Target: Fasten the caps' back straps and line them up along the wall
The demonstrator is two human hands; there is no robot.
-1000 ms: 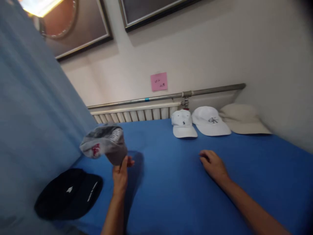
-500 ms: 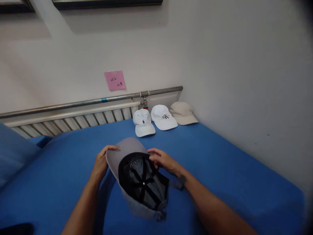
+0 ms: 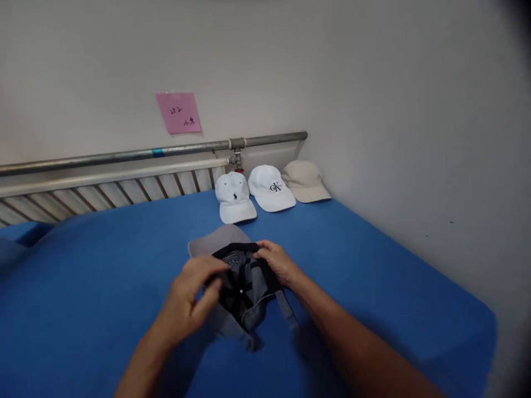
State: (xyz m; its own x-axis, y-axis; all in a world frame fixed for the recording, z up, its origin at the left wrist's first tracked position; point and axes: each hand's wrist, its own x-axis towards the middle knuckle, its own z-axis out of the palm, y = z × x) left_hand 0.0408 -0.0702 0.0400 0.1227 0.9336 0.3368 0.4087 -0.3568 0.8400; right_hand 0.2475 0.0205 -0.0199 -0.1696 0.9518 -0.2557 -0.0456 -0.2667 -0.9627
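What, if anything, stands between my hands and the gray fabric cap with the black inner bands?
Nothing visible does. Your right hand holds the gray fabric cap by its rim; your left hand is over its left side, with no other object between.

- You work in dim, even light that leaves the wall (image 3: 373, 110) dull grey.
- Soft shadows darken the near part of your blue sheet (image 3: 103, 287).
- Your left hand (image 3: 186, 301) is blurred, as is the strap (image 3: 287, 309); your right hand (image 3: 279, 264) looks crisper.
- A dark edge clips your far right corner.
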